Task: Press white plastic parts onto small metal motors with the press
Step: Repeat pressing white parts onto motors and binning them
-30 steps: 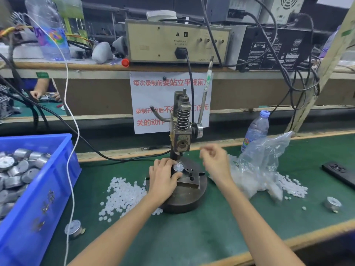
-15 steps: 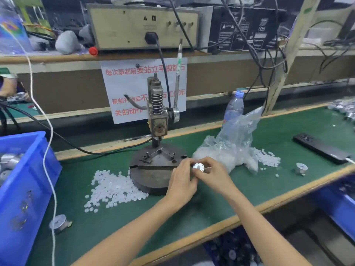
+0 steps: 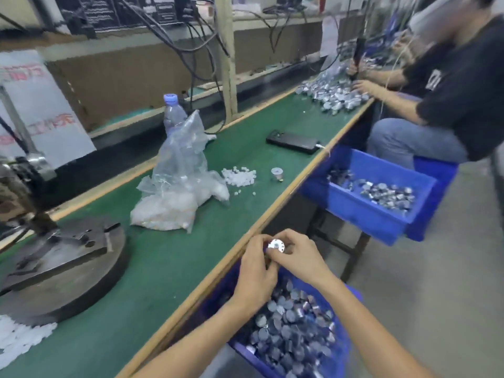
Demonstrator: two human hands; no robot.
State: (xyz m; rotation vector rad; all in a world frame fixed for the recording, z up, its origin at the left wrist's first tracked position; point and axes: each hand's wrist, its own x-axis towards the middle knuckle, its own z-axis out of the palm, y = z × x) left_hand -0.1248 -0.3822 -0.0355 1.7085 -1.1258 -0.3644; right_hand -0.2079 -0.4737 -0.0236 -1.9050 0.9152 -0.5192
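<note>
Head view: both hands meet just off the front edge of the green worktop (image 3: 163,268), above a blue bin (image 3: 245,349) heaped with metal motors. Between them is a single small motor (image 3: 276,245). The left hand (image 3: 253,271) grasps it from the left with curled fingers, and the right hand (image 3: 297,257) pinches it from the right with thumb and fingertips. The motor's bright round end face is turned up toward the camera, so its axis runs roughly toward the viewer. The can is hidden behind the fingers, and the blur leaves it unclear whether a white part sits on that face.

The press (image 3: 62,263) stands on the worktop at the left, its round base plate well apart from the hands. White plastic parts (image 3: 16,339) lie heaped beside the base at the lower left. A clear bag (image 3: 177,192) of more white parts lies mid-worktop, with a loose cluster (image 3: 240,175) just right of it and a lone motor (image 3: 276,173) near that. A water bottle (image 3: 173,113) stands behind the bag, and a black phone (image 3: 293,141) lies near the worktop edge. A second blue bin (image 3: 368,214) holds more motors, and another person (image 3: 450,91) sits at the far end.
</note>
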